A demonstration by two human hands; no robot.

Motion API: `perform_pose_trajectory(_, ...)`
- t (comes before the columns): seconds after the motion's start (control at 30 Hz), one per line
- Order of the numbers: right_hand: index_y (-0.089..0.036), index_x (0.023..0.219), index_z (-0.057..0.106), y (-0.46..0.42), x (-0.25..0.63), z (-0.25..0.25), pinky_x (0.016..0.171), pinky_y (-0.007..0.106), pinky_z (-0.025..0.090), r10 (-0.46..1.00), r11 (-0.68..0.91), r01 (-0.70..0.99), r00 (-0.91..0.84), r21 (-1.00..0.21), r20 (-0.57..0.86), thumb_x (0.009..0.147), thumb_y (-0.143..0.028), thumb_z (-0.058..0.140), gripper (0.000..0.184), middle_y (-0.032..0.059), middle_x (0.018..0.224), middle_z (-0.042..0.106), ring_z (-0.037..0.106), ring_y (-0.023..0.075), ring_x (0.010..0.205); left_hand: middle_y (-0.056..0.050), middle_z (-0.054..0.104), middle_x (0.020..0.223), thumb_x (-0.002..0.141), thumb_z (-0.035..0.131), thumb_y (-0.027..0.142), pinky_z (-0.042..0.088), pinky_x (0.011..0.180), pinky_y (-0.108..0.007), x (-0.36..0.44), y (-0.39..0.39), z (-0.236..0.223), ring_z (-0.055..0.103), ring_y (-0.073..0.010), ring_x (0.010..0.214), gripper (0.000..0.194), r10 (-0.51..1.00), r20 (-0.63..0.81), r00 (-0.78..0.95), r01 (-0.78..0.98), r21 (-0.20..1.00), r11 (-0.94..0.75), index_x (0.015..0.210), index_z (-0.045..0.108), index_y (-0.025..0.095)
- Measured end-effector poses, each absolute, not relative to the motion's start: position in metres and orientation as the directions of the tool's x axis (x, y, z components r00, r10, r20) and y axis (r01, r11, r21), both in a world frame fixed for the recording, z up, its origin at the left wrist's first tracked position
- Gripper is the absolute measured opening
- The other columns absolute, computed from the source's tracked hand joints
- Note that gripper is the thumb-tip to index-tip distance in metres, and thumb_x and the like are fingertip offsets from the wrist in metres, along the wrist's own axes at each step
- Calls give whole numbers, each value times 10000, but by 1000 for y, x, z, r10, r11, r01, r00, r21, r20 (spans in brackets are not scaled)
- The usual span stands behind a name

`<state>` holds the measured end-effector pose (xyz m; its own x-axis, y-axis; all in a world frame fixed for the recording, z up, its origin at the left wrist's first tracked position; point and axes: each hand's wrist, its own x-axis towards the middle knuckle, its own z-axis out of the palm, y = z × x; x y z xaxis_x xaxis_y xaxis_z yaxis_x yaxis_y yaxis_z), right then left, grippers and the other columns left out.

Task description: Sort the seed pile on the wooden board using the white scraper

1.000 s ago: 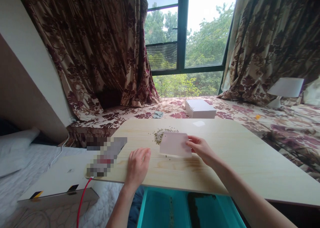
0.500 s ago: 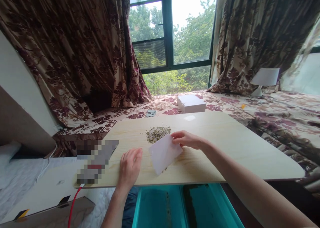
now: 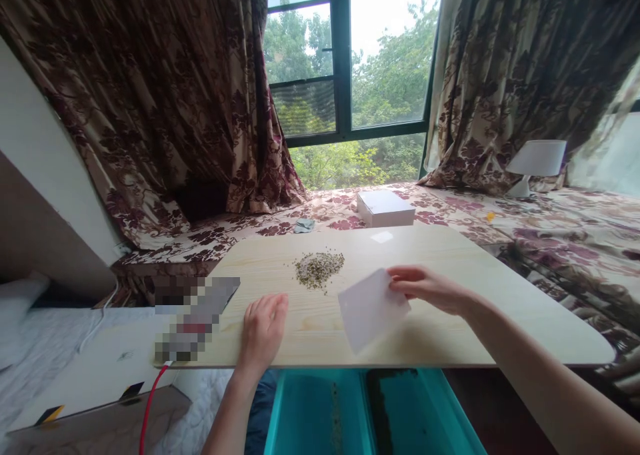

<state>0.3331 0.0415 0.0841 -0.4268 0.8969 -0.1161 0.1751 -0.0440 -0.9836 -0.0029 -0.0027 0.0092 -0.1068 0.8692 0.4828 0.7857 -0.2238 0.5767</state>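
Observation:
My right hand [image 3: 423, 286] pinches a thin white rectangular card [image 3: 371, 314] by its upper right corner, tilted over the wooden table [image 3: 450, 315]. Left of the card lies a loose pile of small mixed green and pale grains or beans [image 3: 319, 269], apart from it. My left hand [image 3: 265, 325] rests on the table near the front edge, holding nothing, fingers laid close together. Below that edge sits a teal bin [image 3: 320, 415] with a divider; pale grains lie in a thin strip in its left half, dark ones along the left side of its right half.
A blurred-out flat device [image 3: 200, 318] with a red cable [image 3: 146, 408] lies at the table's left end. Beyond the table are a white box [image 3: 386, 208], a grey-blue cloth [image 3: 304, 225] and a lamp [image 3: 537, 162] on the patterned window seat. A pale box [image 3: 95, 382] stands lower left.
My right hand has moved right with the card, away from the pile and from the table's front edge. The few grains by the card's lower edge no longer show. My left hand stays put.

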Motion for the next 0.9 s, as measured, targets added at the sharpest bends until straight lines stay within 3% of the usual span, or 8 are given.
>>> perform_pose_trajectory(0.1, -174, 961, 725, 48, 329, 66, 707, 311, 526, 996, -16, 8, -83, -1000, -17, 633, -337, 754, 368, 77, 884, 744, 672, 203, 779, -64, 720, 1033, 914, 376, 418, 432, 986, -420, -2, -3, 10, 621, -230, 1023, 367, 864, 492, -105, 793, 566, -226, 924, 688, 224)
perform_pose_trajectory(0.2, -178, 949, 719, 54, 315, 55, 686, 305, 537, 995, 11, -63, 102, -998, 4, 611, -293, 739, 358, 79, 893, 750, 682, 202, 765, -64, 721, 1025, 916, 377, 405, 436, 977, -416, -2, -3, 10, 626, -227, 1013, 358, 859, 502, -101, 799, 556, -231, 918, 686, 224)
perform_pose_trajectory(0.43, -164, 917, 722, 53, 284, 56, 599, 273, 543, 989, 75, -58, 135, -996, 67, 621, -265, 679, 315, 80, 897, 756, 694, 210, 758, -60, 718, 1021, 920, 381, 398, 428, 981, -425, -2, -3, 10, 620, -229, 1021, 353, 856, 505, -109, 796, 561, -229, 922, 684, 217)
perform_pose_trajectory(0.9, -153, 878, 739, 50, 282, 60, 587, 267, 545, 993, 92, 4, 71, -996, 92, 625, -247, 655, 282, 72, 789, 749, 687, 202, 728, -55, 713, 1032, 931, 365, 402, 404, 996, -446, -1, -4, 11, 605, -233, 1035, 357, 870, 480, -109, 791, 572, -217, 947, 675, 223)
